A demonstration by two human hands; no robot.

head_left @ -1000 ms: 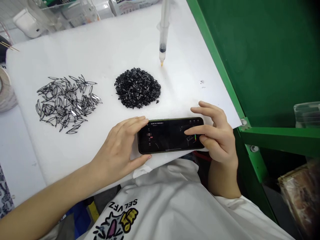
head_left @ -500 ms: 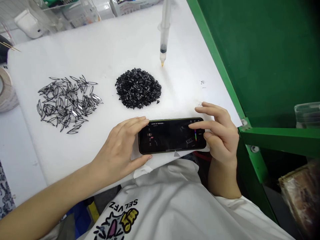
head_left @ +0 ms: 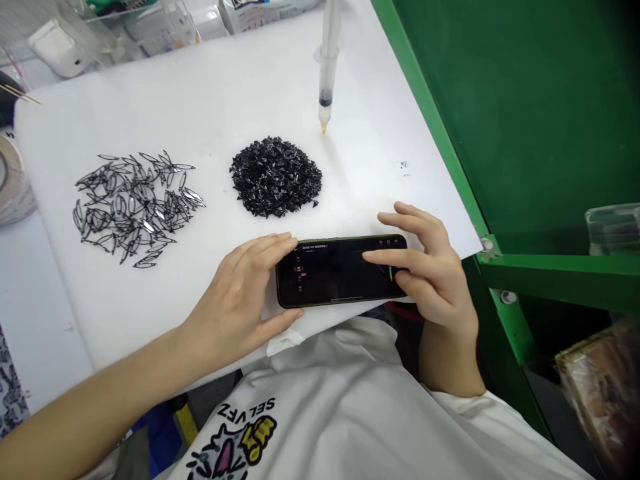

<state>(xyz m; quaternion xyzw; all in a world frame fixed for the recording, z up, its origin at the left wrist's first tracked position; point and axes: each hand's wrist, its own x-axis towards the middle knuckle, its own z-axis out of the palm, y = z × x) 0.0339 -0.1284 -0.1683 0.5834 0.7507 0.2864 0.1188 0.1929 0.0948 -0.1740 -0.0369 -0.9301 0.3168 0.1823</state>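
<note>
A black phone (head_left: 336, 272) lies sideways at the near edge of the white foam sheet (head_left: 210, 100), its dark screen lit with small icons. My left hand (head_left: 240, 300) grips its left end between fingers and thumb. My right hand (head_left: 430, 267) holds the right end, with one finger stretched over the screen. Beyond the phone sits a heap of small black triangular pieces (head_left: 275, 175). To the left lies a spread of thin leaf-shaped black-rimmed pieces (head_left: 135, 207).
A syringe (head_left: 327, 67) with dark fluid and an amber tip rests on the sheet behind the heap. A green metal frame (head_left: 500, 267) and panel run along the right. A tape roll (head_left: 13, 180) sits at the far left; clear plastic boxes (head_left: 125, 27) stand at the back.
The finger of my right hand has slid leftward across the phone screen. My left hand and the phone have stayed in place.
</note>
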